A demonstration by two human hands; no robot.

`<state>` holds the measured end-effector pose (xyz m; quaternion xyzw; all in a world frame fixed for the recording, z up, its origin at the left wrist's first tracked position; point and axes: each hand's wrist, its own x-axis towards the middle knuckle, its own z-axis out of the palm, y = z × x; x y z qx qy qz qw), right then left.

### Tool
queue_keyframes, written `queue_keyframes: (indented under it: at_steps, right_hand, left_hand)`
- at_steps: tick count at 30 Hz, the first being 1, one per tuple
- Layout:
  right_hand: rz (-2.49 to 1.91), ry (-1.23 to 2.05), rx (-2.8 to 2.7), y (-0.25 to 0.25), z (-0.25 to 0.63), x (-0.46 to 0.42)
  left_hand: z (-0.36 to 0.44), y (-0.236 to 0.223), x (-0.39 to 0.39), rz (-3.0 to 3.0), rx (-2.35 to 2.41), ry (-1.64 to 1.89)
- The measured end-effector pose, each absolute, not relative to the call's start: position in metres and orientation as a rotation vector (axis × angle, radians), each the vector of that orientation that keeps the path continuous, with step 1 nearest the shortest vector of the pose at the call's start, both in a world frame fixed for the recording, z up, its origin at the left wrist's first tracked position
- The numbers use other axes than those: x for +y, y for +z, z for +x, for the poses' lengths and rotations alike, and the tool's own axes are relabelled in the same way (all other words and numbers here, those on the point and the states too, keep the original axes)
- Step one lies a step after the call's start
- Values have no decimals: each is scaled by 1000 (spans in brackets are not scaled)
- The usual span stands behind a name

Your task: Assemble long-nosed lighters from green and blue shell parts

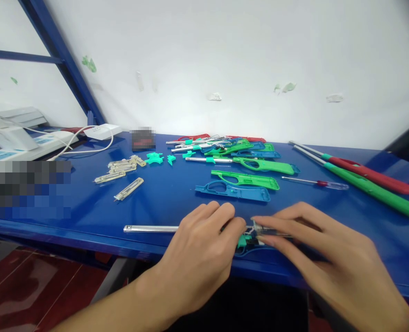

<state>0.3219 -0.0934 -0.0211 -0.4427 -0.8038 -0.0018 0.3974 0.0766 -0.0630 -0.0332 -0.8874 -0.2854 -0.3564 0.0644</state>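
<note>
Left hand (206, 246) and right hand (343, 253) meet by the right end of the tube (151, 228), whose bare tip points left. The left hand is curled down over the tube, its exact hold hidden; the right hand pinches a clear tank (266, 231), mostly covered, just right of the tube. Under both, part of a near shell (250, 251) shows, blue, along with a green clip (241, 241) and thin wires.

The desk (166, 193) spreads beyond the tube. Far to the tube's right lie a green lighter (374, 189) and a red lighter (367, 171). Beyond the tube come a pile (237, 148) of shells and tubes, then, closer, a green shell (260, 181) and a spare blue shell (248, 192). Right of the tube and beyond is a screwdriver (324, 183); beyond its tip sit spare tanks (129, 189) and loose clips (155, 158).

Seating the clear tank beside the tube appears to be the step in hand; the next move likely calls for a steady left hand, a small right-hand press and care with the wires. Desk's front edge runs close on the tube's near side, so little room there; bare surface opens left of the tube's tip and just beyond it.
</note>
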Motion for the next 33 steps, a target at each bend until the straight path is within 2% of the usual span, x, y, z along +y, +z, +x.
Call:
queue_keyframes:
  at_steps: [33]
  right_hand:
    - [-1092,25,-2072,-21,323,-93]
  left_hand:
    - [76,-32,-64,-2679,-839,-1042]
